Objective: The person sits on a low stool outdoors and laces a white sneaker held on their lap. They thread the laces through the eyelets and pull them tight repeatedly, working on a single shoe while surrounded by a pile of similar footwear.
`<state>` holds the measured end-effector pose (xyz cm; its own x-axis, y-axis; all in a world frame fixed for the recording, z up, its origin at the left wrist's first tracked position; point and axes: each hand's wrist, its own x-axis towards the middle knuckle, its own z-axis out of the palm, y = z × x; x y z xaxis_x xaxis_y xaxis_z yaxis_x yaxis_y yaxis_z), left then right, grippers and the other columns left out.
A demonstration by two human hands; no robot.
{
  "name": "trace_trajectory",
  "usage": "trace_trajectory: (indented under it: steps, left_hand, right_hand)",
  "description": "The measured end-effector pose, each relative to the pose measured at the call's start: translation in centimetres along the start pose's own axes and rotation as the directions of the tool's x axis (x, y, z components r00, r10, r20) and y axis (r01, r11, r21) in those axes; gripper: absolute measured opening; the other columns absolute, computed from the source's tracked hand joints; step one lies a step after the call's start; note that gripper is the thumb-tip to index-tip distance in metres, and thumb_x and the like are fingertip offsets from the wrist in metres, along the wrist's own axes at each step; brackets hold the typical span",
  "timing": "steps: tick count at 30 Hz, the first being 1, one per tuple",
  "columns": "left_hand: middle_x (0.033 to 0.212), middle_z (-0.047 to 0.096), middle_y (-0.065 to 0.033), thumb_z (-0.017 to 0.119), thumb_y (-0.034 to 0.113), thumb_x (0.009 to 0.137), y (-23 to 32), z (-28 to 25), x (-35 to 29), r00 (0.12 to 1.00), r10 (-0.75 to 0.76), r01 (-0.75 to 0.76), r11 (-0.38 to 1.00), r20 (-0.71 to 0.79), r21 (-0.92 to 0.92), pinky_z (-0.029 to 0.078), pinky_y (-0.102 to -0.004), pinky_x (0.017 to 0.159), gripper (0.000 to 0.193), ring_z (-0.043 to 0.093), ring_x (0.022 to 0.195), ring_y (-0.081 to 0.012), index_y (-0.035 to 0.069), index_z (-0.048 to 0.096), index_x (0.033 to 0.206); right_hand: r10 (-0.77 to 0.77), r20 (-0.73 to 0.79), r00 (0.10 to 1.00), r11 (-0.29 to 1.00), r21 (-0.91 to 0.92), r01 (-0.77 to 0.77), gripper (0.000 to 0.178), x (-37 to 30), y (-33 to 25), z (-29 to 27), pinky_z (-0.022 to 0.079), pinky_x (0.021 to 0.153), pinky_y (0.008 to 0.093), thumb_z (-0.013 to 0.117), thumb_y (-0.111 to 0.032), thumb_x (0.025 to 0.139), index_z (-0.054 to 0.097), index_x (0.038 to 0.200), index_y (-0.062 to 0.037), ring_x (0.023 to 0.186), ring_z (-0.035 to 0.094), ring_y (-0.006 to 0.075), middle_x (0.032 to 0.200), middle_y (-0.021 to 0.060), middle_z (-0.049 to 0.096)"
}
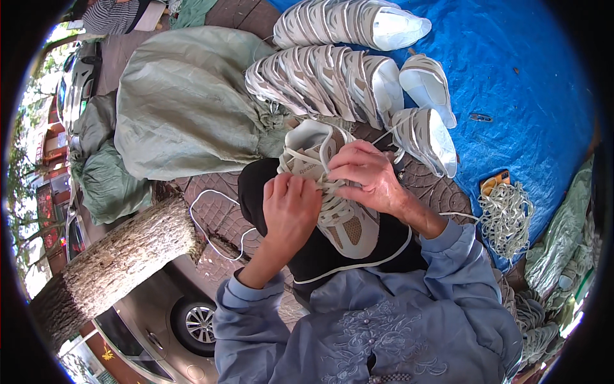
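A cream and tan sneaker upper (354,235) lies across my black-clad lap, its toe toward me and its collar away. My left hand (291,208) is closed at the left side of its lacing, fingertips curled over a shoelace at the eyelets. From the right, my right hand (369,174) pinches the shoelace near the tongue, thumb and forefinger close together. Part of the tongue and eyelets is hidden behind my fingers. One white lace length (194,221) loops out to the left, and another stretch (358,265) runs across my lap to the right.
Rows of nested shoe uppers (320,80) lie beyond my lap, partly on a blue tarp (511,77). On the tarp are small thread snips (481,118) and a heap of laces (507,221). A stuffed grey-green sack (185,102), tree trunk (121,262) and parked car (157,320) stand left.
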<state>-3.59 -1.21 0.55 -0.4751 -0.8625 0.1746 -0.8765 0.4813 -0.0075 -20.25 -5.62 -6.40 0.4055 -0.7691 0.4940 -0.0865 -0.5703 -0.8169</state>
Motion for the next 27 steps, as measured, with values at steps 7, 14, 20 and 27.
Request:
trace_trajectory:
  steps: [7,14,20,27]
  left_hand:
    - [0.066,0.054,-0.0041,0.061,0.006,0.066,-2.1,-0.3,0.9,0.959,-0.238,0.284,0.832,0.156,-0.477,0.041,-0.0303,0.057,0.006,0.050,0.060,-0.0192,0.005,0.059,0.072]
    - [0.064,0.056,0.0004,0.061,0.011,0.070,-6.4,-1.9,3.4,0.497,0.039,0.867,-0.062,0.867,-0.494,0.031,-0.0181,0.046,0.012,0.041,0.052,-0.0024,0.001,0.061,0.076]
    - [0.066,0.056,-0.0001,0.059,0.009,0.073,-7.8,-1.5,4.1,0.601,-0.150,0.775,0.348,0.785,-0.527,0.039,-0.0208,0.049,0.014,0.049,0.057,-0.0059,-0.001,0.058,0.082]
    - [0.070,0.057,-0.0066,0.061,0.006,0.073,-5.7,-0.4,2.4,0.896,-0.371,0.443,0.691,0.245,-0.571,0.042,-0.0234,0.053,0.011,0.053,0.059,-0.0143,0.000,0.058,0.082]
  right_hand:
    - [-0.076,0.102,0.992,0.935,-0.339,0.106,0.016,0.6,-1.7,0.4,0.040,0.078,0.0328,0.062,-0.011,0.056,0.056,0.071,-0.0087,0.094,0.047,0.0193,0.087,0.0012,0.050]
    - [-0.134,0.244,0.960,0.881,-0.414,0.228,0.007,1.5,-2.6,1.3,0.040,0.070,0.0310,0.058,-0.011,0.057,0.053,0.061,-0.0090,0.080,0.045,0.0186,0.076,0.0013,0.045]
    - [-0.229,0.277,0.933,0.948,-0.156,0.278,0.012,1.7,-0.9,0.6,0.042,0.064,0.0287,0.063,-0.010,0.053,0.053,0.061,-0.0105,0.073,0.047,0.0157,0.068,-0.0012,0.045]
    - [-0.106,0.155,0.982,0.937,-0.315,0.151,0.021,1.0,-1.8,1.3,0.044,0.063,0.0302,0.065,-0.010,0.051,0.057,0.070,-0.0110,0.070,0.050,0.0160,0.067,-0.0006,0.050]
